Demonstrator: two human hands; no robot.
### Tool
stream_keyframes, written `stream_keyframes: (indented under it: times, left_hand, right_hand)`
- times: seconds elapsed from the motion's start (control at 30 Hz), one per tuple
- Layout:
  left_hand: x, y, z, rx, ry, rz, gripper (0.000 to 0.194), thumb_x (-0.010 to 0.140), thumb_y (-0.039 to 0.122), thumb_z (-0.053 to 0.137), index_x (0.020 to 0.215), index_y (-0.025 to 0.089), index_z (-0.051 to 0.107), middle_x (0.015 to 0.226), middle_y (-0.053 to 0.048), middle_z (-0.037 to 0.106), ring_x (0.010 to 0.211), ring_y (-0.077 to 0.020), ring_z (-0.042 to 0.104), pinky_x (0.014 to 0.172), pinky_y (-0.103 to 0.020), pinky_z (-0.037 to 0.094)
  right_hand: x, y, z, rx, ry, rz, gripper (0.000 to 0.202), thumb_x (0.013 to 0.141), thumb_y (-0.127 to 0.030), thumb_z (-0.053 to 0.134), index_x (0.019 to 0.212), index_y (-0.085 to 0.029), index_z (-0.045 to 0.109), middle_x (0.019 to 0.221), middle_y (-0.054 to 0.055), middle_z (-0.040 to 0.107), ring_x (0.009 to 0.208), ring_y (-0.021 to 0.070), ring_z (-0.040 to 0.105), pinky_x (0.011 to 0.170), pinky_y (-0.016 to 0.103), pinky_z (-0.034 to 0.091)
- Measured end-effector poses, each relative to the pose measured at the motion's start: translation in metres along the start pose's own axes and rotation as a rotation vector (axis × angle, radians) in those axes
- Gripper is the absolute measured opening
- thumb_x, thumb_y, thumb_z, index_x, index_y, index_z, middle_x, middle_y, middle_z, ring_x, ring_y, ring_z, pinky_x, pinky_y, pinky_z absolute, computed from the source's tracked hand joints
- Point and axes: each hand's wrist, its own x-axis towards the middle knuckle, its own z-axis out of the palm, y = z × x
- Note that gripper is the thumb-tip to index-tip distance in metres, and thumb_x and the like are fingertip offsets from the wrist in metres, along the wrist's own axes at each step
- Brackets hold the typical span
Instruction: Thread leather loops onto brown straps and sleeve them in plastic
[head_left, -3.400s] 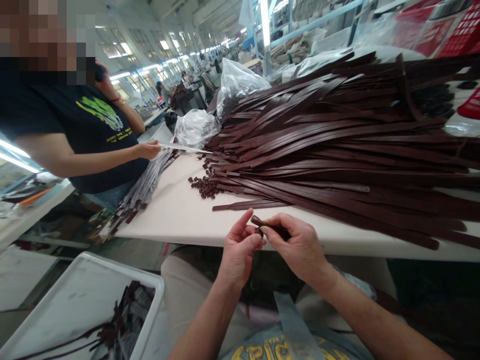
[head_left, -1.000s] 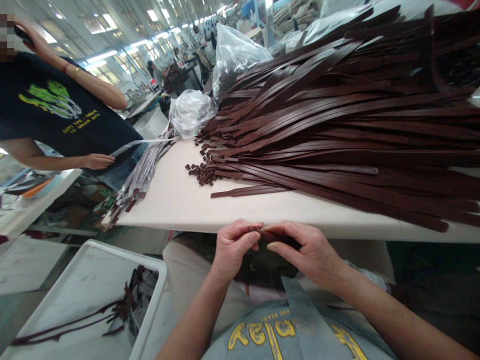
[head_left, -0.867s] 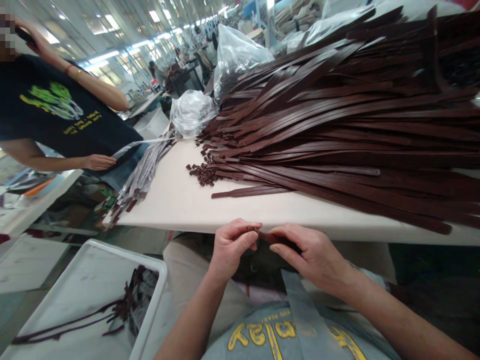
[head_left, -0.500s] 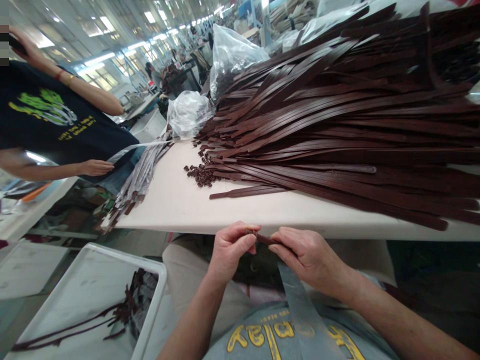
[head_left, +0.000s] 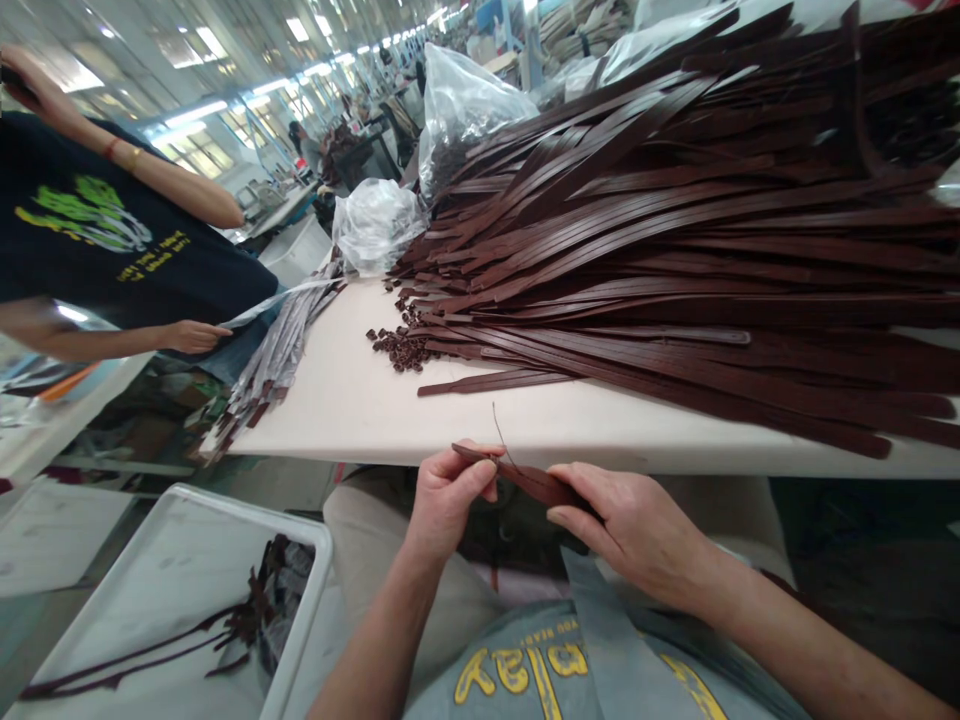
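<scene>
A dark brown leather strap (head_left: 544,486) is held in front of the table's near edge, above my lap. My left hand (head_left: 441,497) pinches it between thumb and fingers close to its narrow tip, which sticks out past the fingers. Further along, my right hand (head_left: 634,515) grips the wider part between thumb and fingers. A thin dark thread (head_left: 498,428) stands up from the strap beside my left fingertips. The small dark piece at my left fingertips is too small to make out. A greyish translucent strip (head_left: 592,600) hangs below my right hand, against my shirt.
Many brown straps (head_left: 637,250) lie heaped on the white table (head_left: 352,390), with small dark loops (head_left: 405,348) by their ends. Wrapped straps (head_left: 277,345) lie leftward. A white bin (head_left: 180,600) with scraps stands lower left. A co-worker's hand (head_left: 196,337) holds a pale strip.
My hands are slightly further apart, and more of the strap shows between them. Its tip and a loose thread now show at my left hand. The co-worker's pale strip has shifted slightly.
</scene>
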Motion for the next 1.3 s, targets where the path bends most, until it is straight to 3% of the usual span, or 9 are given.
stream_keyframes:
  times: [0.23,0.37,0.53,0.67,0.8,0.9,1.1,1.2,1.3]
  left_hand:
    - [-0.005,-0.006,0.005,0.007,-0.146,-0.053,0.031,0.075,0.039,0.078,0.097,0.018,0.078,0.071,-0.001,0.065,0.055,-0.0070,0.052,0.056,-0.021,0.041]
    - [-0.011,-0.010,0.017,-0.047,-0.250,-0.082,0.027,0.073,0.034,0.080,0.098,0.023,0.079,0.074,0.001,0.062,0.054,-0.0047,0.053,0.052,-0.018,0.039]
    - [-0.015,-0.016,0.029,-0.070,-0.271,-0.127,0.028,0.072,0.032,0.081,0.098,0.024,0.079,0.074,0.001,0.061,0.053,-0.0047,0.053,0.052,-0.018,0.040]
    - [-0.011,-0.020,0.025,-0.024,-0.262,-0.142,0.027,0.076,0.035,0.077,0.099,0.021,0.078,0.077,0.000,0.064,0.054,-0.0051,0.052,0.052,-0.019,0.040]
    - [-0.006,-0.019,0.013,-0.010,-0.177,-0.115,0.025,0.079,0.036,0.074,0.099,0.021,0.078,0.072,0.001,0.064,0.055,-0.0047,0.052,0.055,-0.019,0.038]
    - [-0.006,-0.020,0.009,-0.026,-0.152,-0.095,0.026,0.078,0.036,0.075,0.099,0.020,0.078,0.069,0.002,0.062,0.054,-0.0049,0.051,0.056,-0.019,0.037]
    - [-0.016,-0.028,0.028,-0.072,-0.242,-0.212,0.037,0.072,0.041,0.080,0.100,0.018,0.077,0.067,0.001,0.063,0.050,-0.0053,0.049,0.051,-0.020,0.037]
    - [-0.019,-0.031,0.038,-0.072,-0.251,-0.263,0.043,0.068,0.044,0.082,0.101,0.016,0.077,0.076,-0.003,0.068,0.053,-0.0068,0.051,0.051,-0.021,0.041]
    - [-0.023,-0.035,0.045,-0.157,-0.230,-0.283,0.062,0.062,0.043,0.087,0.116,0.020,0.071,0.096,-0.006,0.071,0.069,-0.0110,0.059,0.064,-0.024,0.048]
  right_hand:
    - [0.001,-0.005,0.003,-0.073,0.011,-0.090,0.041,0.107,-0.034,0.029,0.078,-0.021,0.055,0.064,0.000,0.059,0.053,0.0187,0.055,0.052,0.033,0.032]
    - [0.004,-0.006,0.001,-0.025,-0.028,-0.099,0.043,0.108,-0.035,0.029,0.078,-0.021,0.057,0.065,0.001,0.062,0.055,0.0188,0.056,0.053,0.032,0.034]
    - [0.005,-0.007,0.003,0.040,-0.060,-0.087,0.037,0.106,-0.031,0.032,0.094,-0.019,0.065,0.078,0.004,0.071,0.065,0.0209,0.065,0.059,0.032,0.041]
    - [0.007,-0.008,0.000,0.093,-0.110,-0.003,0.027,0.102,-0.027,0.039,0.106,-0.020,0.064,0.091,0.006,0.073,0.080,0.0230,0.068,0.070,0.033,0.047]
    - [0.003,-0.006,-0.011,0.033,-0.198,0.100,0.018,0.099,-0.030,0.047,0.102,-0.021,0.062,0.093,0.006,0.072,0.081,0.0239,0.066,0.070,0.033,0.046]
    - [-0.004,-0.003,-0.013,-0.053,-0.216,0.106,0.022,0.101,-0.030,0.040,0.094,-0.020,0.059,0.082,0.005,0.069,0.072,0.0232,0.064,0.062,0.033,0.041]
    - [-0.013,-0.003,-0.001,-0.143,-0.143,0.022,0.041,0.105,-0.033,0.026,0.083,-0.020,0.058,0.070,0.004,0.066,0.059,0.0227,0.062,0.054,0.034,0.037]
    - [-0.010,-0.003,0.000,-0.102,-0.161,0.006,0.041,0.106,-0.034,0.026,0.092,-0.020,0.061,0.080,0.006,0.071,0.068,0.0243,0.067,0.059,0.035,0.043]
    - [-0.004,-0.005,-0.006,-0.078,-0.114,0.011,0.041,0.106,-0.037,0.026,0.089,-0.021,0.060,0.078,0.005,0.070,0.067,0.0244,0.066,0.058,0.035,0.046]
